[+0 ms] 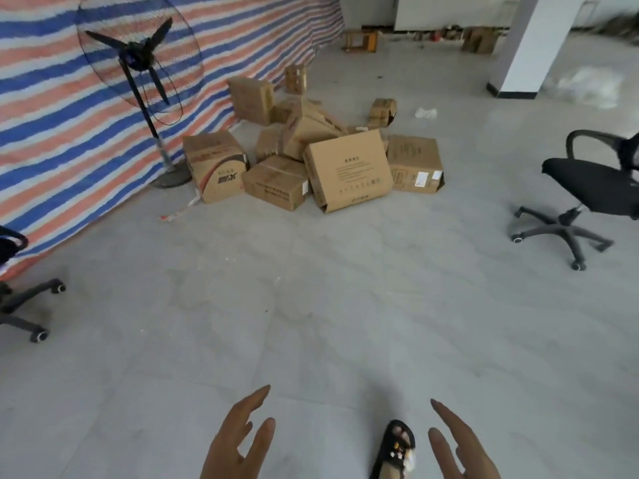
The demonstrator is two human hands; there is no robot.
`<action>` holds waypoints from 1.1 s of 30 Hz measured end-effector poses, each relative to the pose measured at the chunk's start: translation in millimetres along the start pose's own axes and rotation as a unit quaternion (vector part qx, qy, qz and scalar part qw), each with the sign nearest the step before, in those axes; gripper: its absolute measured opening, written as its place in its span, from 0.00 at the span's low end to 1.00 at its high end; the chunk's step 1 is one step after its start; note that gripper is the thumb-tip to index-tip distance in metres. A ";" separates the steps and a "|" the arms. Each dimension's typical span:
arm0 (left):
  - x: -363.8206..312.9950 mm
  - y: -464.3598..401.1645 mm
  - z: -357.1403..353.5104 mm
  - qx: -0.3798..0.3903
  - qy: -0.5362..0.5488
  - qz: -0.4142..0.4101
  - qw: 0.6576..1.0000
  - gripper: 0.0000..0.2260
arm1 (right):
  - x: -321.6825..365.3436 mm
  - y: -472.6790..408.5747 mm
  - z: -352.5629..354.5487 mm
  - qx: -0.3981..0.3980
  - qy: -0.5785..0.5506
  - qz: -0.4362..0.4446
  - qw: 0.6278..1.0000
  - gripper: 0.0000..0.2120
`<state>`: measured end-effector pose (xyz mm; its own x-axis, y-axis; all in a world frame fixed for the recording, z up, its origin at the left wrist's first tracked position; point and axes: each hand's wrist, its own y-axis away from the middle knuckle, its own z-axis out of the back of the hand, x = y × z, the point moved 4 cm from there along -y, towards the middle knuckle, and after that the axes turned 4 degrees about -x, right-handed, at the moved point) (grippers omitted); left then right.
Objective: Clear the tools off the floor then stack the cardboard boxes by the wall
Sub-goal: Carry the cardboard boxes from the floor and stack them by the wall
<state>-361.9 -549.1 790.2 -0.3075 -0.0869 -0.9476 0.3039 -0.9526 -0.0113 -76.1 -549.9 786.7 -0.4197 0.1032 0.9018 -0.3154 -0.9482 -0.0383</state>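
Observation:
Several brown cardboard boxes lie in a loose heap on the grey floor ahead, beside the striped tarp wall (69,140). The largest box (349,171) leans at the front; a printed box (214,165) sits at the left, and another (415,164) at the right. My left hand (238,440) and my right hand (460,444) are stretched out at the bottom of the view, fingers straight and empty, far short of the boxes. No tools are visible on the floor.
A black standing fan (141,63) stands left of the heap. One office chair (587,191) is at the right, another chair's base (24,305) at the left edge. A white pillar (529,46) rises at the back right. My sandalled foot (394,451) shows between my hands.

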 end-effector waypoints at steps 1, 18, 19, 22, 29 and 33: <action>-3.3 -20.9 -17.1 0.002 -0.002 0.006 1.000 0.23 | -4.5 -25.1 2.3 -0.003 0.008 -0.009 1.000 0.17; -78.6 -324.1 -287.0 -0.021 0.028 0.062 0.997 0.28 | -31.1 -465.8 28.1 0.051 0.061 -0.039 0.996 0.36; -78.6 -346.1 -298.5 -0.021 0.028 0.068 0.997 0.28 | -33.4 -488.7 21.2 0.049 0.061 -0.040 0.996 0.36; -85.7 -428.4 -330.5 -0.016 0.026 0.068 0.997 0.28 | -32.1 -564.5 1.3 0.032 0.065 -0.039 0.997 0.36; -138.9 -651.4 -388.6 0.039 0.018 0.014 0.999 0.18 | 3.7 -751.0 -34.2 -0.014 0.044 -0.057 0.997 0.35; -155.4 -731.9 -425.9 0.074 0.003 0.020 0.997 0.16 | 8.7 -834.7 -53.5 -0.018 0.039 -0.079 0.996 0.34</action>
<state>-152.6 285.7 809.7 -0.2916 -0.1236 -0.9485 0.1797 -0.9810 0.0726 138.0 258.4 803.5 -0.4273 0.2742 0.8615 -0.4128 -0.9069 0.0838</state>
